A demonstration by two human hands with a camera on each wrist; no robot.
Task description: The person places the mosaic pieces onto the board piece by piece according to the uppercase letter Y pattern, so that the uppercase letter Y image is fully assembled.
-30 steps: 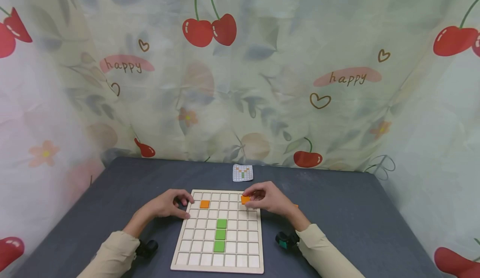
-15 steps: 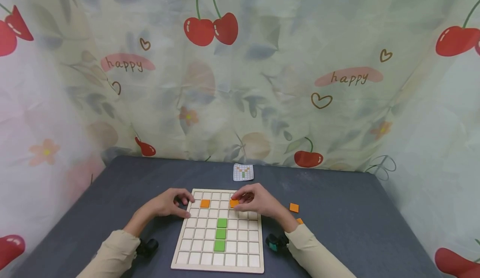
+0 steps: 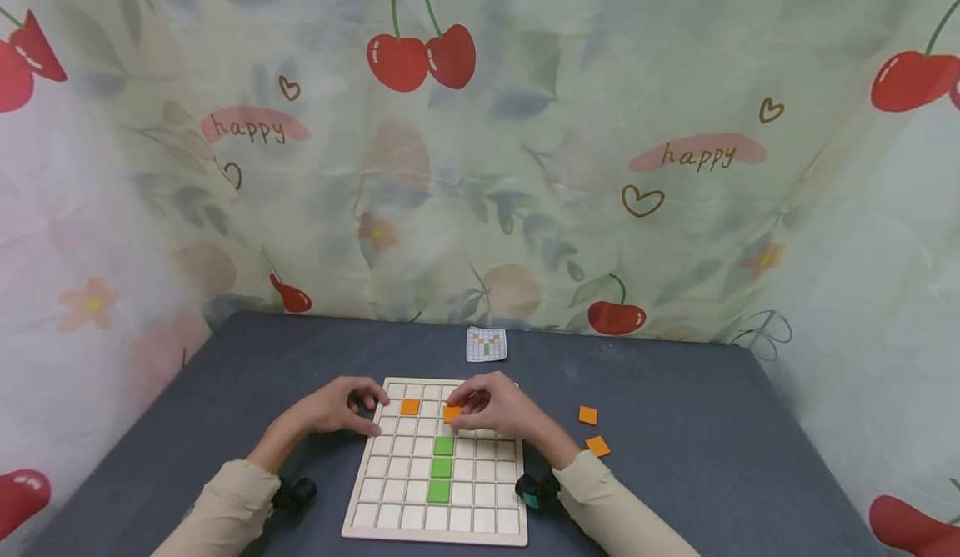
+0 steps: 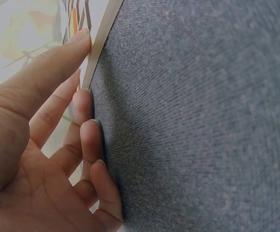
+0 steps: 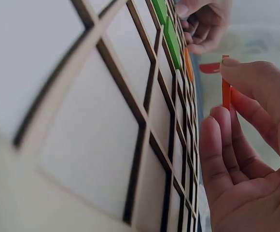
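Note:
My right hand (image 3: pixel 491 407) pinches an orange square tile (image 3: pixel 451 413) between thumb and fingers, over the upper middle of a pale wooden grid board (image 3: pixel 435 538). In the right wrist view the held orange tile (image 5: pixel 226 87) is seen edge-on, raised off the grid. My left hand (image 3: pixel 337 407) rests at the board's left edge, thumb and fingertips spread along the rim; the left wrist view shows the thumb against the wooden edge (image 4: pixel 99 43). Several green tiles (image 3: pixel 442 468) form a column in the grid, and one orange tile (image 3: pixel 410 407) lies in the second row.
Two loose orange tiles, one farther back (image 3: pixel 588 415) and one nearer (image 3: pixel 597 446), lie on the dark cloth to the right of the board. A small card printed with a coloured grid pattern (image 3: pixel 486 344) lies behind the board. A patterned curtain (image 3: pixel 480 165) surrounds the table.
My right hand has moved left and slightly nearer with the orange tile, from the board's upper right corner toward its middle. The two loose tiles have come into view. My left hand stays put.

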